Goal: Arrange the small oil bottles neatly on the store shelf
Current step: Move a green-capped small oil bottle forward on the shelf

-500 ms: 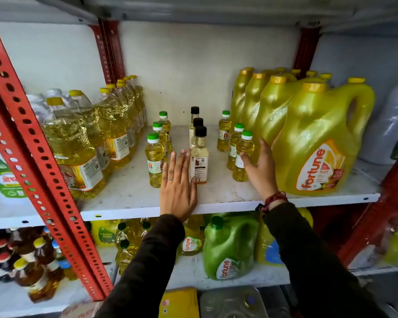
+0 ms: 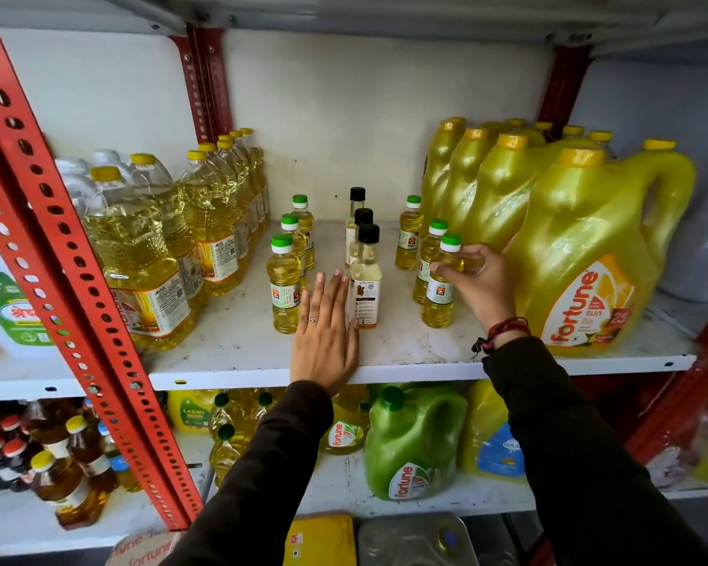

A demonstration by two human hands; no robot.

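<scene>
1. The near green-capped bottle (image 2: pixel 440 283) of the right row is gripped by the right hand (image 2: pixel 481 285), fingers curled round it.
2. The left hand (image 2: pixel 326 341) is laid flat and open on the shelf (image 2: pixel 229 353), holding nothing, between the left green-capped row (image 2: pixel 285 279) and the black-capped row (image 2: pixel 364 275).

On the shelf (image 2: pixel 229 353) three rows of small bottles run front to back: a left row (image 2: pixel 285 279), a middle row (image 2: pixel 364 275) and a right row (image 2: pixel 440 279). Large bottles (image 2: pixel 148 255) stand left of them, big jugs (image 2: pixel 581 255) to their right. The left hand (image 2: pixel 323 341) lies between the left and middle rows; the right hand (image 2: pixel 479 279) touches the right row's front bottle.
</scene>
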